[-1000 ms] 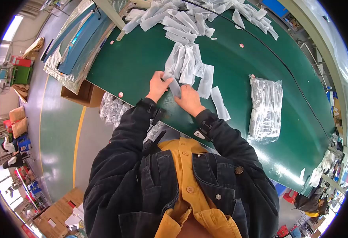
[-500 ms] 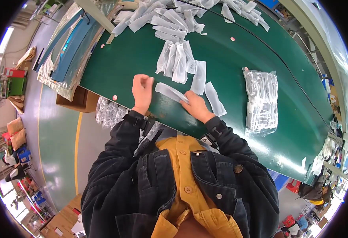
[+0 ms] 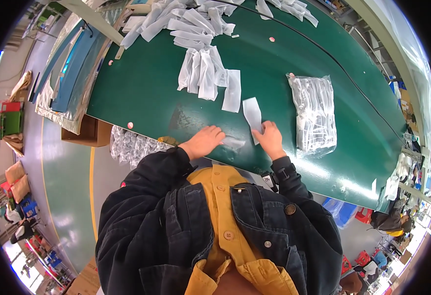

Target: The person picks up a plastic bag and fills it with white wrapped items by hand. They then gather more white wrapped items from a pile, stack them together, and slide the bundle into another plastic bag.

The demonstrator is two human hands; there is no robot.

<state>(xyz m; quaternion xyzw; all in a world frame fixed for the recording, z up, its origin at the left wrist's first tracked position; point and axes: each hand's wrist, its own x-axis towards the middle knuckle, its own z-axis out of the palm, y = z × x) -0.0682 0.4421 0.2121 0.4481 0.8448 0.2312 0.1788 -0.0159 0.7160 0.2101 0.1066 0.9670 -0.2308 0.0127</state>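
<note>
My left hand is low over the near table edge, its fingers curled and pressed together at the end of a see-through plastic sleeve, which looks faint and partly blurred against the green. To its right, my right hand has thumb and fingers closed on the near end of a frosted white sleeve lying slanted on the table. Another flat frosted sleeve rests farther off, beside a row of overlapping frosted sleeves.
A larger heap of frosted sleeves covers the far side of the green table. At right lies a clear bag packed with white pieces. A black cable crosses the table. An open cardboard box stands below its left edge.
My left hand has come down toward the near edge. My right hand has moved right, from the sleeve it held raised to the one lying at right. The whole view has shifted slightly.
</note>
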